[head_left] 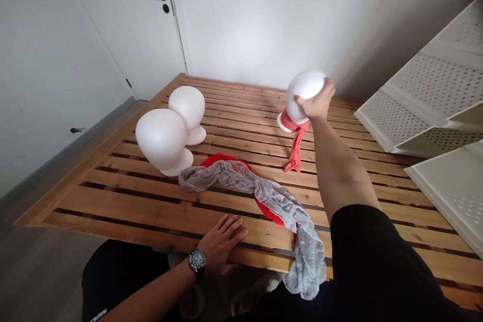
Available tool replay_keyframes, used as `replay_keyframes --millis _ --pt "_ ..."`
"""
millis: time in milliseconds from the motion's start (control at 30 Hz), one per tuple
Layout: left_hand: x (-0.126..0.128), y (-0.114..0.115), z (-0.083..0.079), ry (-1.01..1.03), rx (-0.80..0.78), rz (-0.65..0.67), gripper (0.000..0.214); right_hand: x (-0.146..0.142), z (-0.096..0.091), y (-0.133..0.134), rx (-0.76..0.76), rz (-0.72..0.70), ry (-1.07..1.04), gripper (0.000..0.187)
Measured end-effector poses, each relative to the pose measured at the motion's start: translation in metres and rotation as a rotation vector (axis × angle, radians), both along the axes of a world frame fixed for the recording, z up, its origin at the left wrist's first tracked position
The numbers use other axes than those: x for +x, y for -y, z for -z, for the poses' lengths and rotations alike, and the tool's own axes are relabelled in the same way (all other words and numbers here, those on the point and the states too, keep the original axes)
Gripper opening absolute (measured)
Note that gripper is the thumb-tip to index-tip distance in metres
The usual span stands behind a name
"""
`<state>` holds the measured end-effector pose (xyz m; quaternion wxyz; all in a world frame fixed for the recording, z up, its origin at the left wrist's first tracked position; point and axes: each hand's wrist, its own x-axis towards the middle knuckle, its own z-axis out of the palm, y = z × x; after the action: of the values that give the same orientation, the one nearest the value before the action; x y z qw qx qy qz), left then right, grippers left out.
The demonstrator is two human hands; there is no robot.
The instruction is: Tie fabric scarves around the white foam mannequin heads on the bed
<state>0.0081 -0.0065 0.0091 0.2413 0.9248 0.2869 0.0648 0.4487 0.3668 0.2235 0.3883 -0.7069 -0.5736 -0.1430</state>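
Gripping a white foam head (pixel 304 94) tilted at the far side of the slatted wooden table (pixel 132 196), right hand (pixel 317 102) closed over its top, coral scarf (pixel 295 142) knotted round its neck, left hand (pixel 222 243) spread flat on the near edge beside a grey scarf (pixel 264 196) lying over red cloth (pixel 226 160), two bare foam heads (pixel 171 131) standing well to the left

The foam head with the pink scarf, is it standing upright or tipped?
Tipped. The foam head leans right under the right hand, and its base lifts off the slatted table on one side.

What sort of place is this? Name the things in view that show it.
Probably a plain room at home: a white door, a slatted wooden platform like a bed base, and white perforated shelving.
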Motion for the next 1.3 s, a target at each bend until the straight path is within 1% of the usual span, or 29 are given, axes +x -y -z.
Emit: replay_keyframes --millis 100,167,233,300,400,467,533,633,733,800,867,933,967,1000,1033,1067,1100,1133,1167,1200,1233,1267,1300 --pt "0.000 -0.001 0.002 -0.016 -0.018 0.004 0.111 0.004 0.042 -0.013 0.012 -0.034 -0.094 0.105" --pt "0.000 0.000 0.004 -0.029 -0.021 0.006 0.110 0.004 0.065 -0.016 0.005 -0.095 -0.117 0.107" --pt "0.000 0.000 0.005 -0.036 -0.020 0.005 0.111 0.005 0.081 -0.017 -0.006 -0.132 -0.121 0.108" --pt "0.000 0.000 0.005 -0.034 -0.012 0.005 0.112 0.011 0.090 -0.018 -0.026 -0.139 -0.129 0.111" --pt "0.000 0.001 0.003 -0.031 0.024 -0.001 0.108 0.028 0.090 -0.019 -0.124 -0.166 -0.184 0.119" --pt "0.000 0.002 0.002 -0.034 0.056 -0.005 0.103 0.040 0.086 -0.017 -0.198 -0.194 -0.234 0.125" --pt "0.000 0.004 0.002 -0.034 0.086 -0.016 0.101 0.047 0.078 -0.008 -0.240 -0.212 -0.268 0.128" --pt "0.000 0.005 0.002 -0.023 0.122 -0.028 0.103 0.044 0.067 0.017 -0.263 -0.200 -0.281 0.131" --pt "-0.001 0.002 -0.002 0.012 0.131 -0.021 0.102 0.022 0.064 0.058 -0.248 -0.205 -0.296 0.131" --pt "-0.001 0.002 -0.005 0.050 0.118 -0.017 0.102 -0.001 0.067 0.099 -0.242 -0.251 -0.345 0.123" --pt "-0.001 0.003 -0.007 0.105 0.097 -0.021 0.098 -0.030 0.077 0.155 -0.245 -0.343 -0.412 0.108" --pt "-0.004 0.006 -0.006 0.204 0.063 -0.069 0.082 -0.066 0.093 0.231 -0.234 -0.478 -0.445 0.088" --pt "-0.009 0.005 -0.005 0.276 0.048 -0.136 0.069 -0.086 0.104 0.275 -0.234 -0.520 -0.471 0.078" --pt "-0.017 0.003 -0.005 0.353 0.044 -0.236 0.054 -0.106 0.117 0.322 -0.247 -0.549 -0.506 0.066" --pt "-0.029 -0.004 -0.005 0.426 0.058 -0.369 0.039 -0.126 0.133 0.371 -0.279 -0.569 -0.554 0.056" --pt "-0.045 -0.014 -0.006 0.491 0.093 -0.535 0.028 -0.146 0.149 0.419 -0.327 -0.579 -0.611 0.049" --pt "-0.064 -0.029 -0.008 0.523 0.158 -0.701 0.022 -0.163 0.166 0.465 -0.388 -0.575 -0.680 0.045" --pt "-0.085 -0.047 -0.011 0.532 0.233 -0.886 0.023 -0.179 0.183 0.507 -0.446 -0.535 -0.774 0.044" --pt "-0.108 -0.069 -0.015 0.525 0.306 -1.078 0.029 -0.193 0.199 0.544 -0.469 -0.451 -0.881 0.046" --pt "-0.131 -0.092 -0.020 0.496 0.359 -1.234 0.039 -0.203 0.212 0.574 -0.490 -0.357 -0.987 0.049" --pt "-0.152 -0.116 -0.024 0.456 0.373 -1.352 0.055 -0.212 0.223 0.597 -0.527 -0.286 -1.056 0.053" --pt "-0.170 -0.139 -0.029 0.408 0.347 -1.420 0.070 -0.219 0.230 0.612 -0.573 -0.257 -1.097 0.055" --pt "-0.183 -0.160 -0.033 0.383 0.273 -1.421 0.081 -0.223 0.234 0.621 -0.634 -0.275 -1.119 0.055"
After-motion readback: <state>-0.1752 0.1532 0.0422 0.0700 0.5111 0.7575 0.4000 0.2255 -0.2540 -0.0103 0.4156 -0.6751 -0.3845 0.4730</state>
